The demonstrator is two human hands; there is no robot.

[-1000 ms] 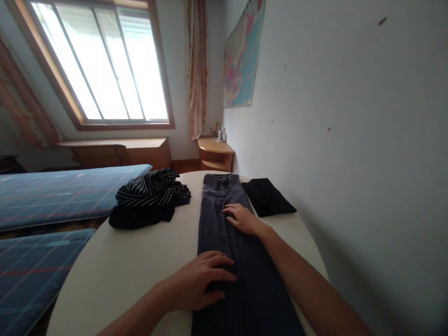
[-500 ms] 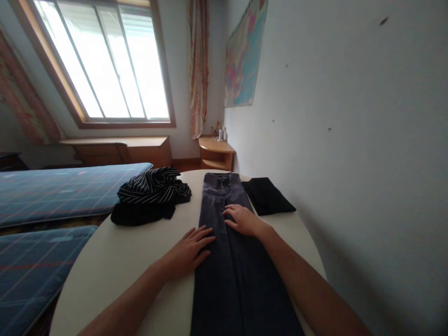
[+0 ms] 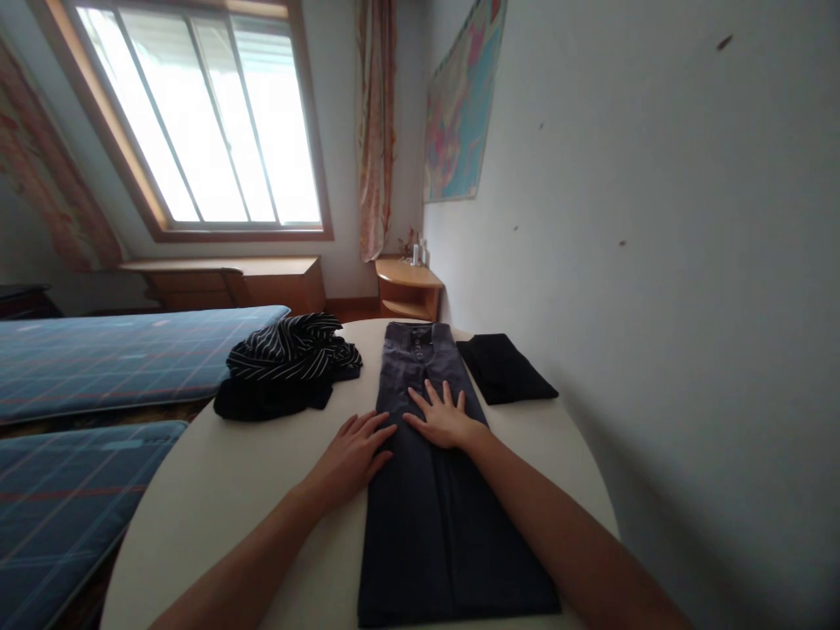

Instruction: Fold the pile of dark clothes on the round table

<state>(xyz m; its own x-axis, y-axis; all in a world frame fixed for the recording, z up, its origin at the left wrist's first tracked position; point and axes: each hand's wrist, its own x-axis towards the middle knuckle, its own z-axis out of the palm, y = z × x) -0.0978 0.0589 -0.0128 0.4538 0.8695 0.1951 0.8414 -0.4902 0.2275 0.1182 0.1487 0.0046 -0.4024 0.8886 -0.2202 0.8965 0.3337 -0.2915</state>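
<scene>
A pair of dark trousers [image 3: 420, 534] lies lengthwise on a pale round table [image 3: 216, 507], waistband and buttons at the far end, leg hems near me. My right hand [image 3: 446, 418] rests flat on the trousers below the waist, fingers spread. At the left edge of the trousers is my left hand [image 3: 354, 455], its fingertips on the cloth and its fingers stretched out. Neither hand grips anything. A folded black garment [image 3: 505, 367] lies just right of the waistband. To the left sits a crumpled pile with a black-and-white striped garment [image 3: 289, 346] over black cloth [image 3: 269, 400].
Blue plaid mattresses [image 3: 131, 359] stand left of the table. A white wall [image 3: 656, 306] runs close along the right side. Beyond the table are a wooden corner shelf [image 3: 410, 276], a low desk [image 3: 276, 276] and a bright window [image 3: 210, 122].
My right hand has moved slightly left and spread its fingers on the trousers. My left hand has shifted a little up and left. The view has tilted slightly, showing the hems.
</scene>
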